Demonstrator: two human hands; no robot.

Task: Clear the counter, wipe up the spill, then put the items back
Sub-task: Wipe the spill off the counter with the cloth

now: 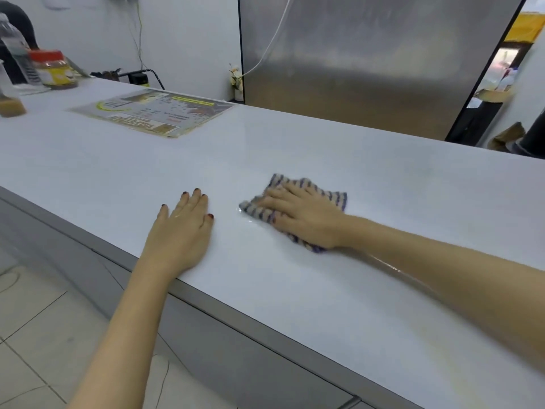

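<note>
The left hand (180, 234) rests flat on the counter (324, 296) while the right hand (303, 219), also flat, presses the cloth (339, 199), seemingly soft and limp, best held under the palm.

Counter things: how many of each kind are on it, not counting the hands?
Striped cloth: 1
Printed sheet: 1
Red-lidded jar: 1
Clear bottle: 1
Brown-filled container, cut off at the left edge: 1
Total: 5
</note>
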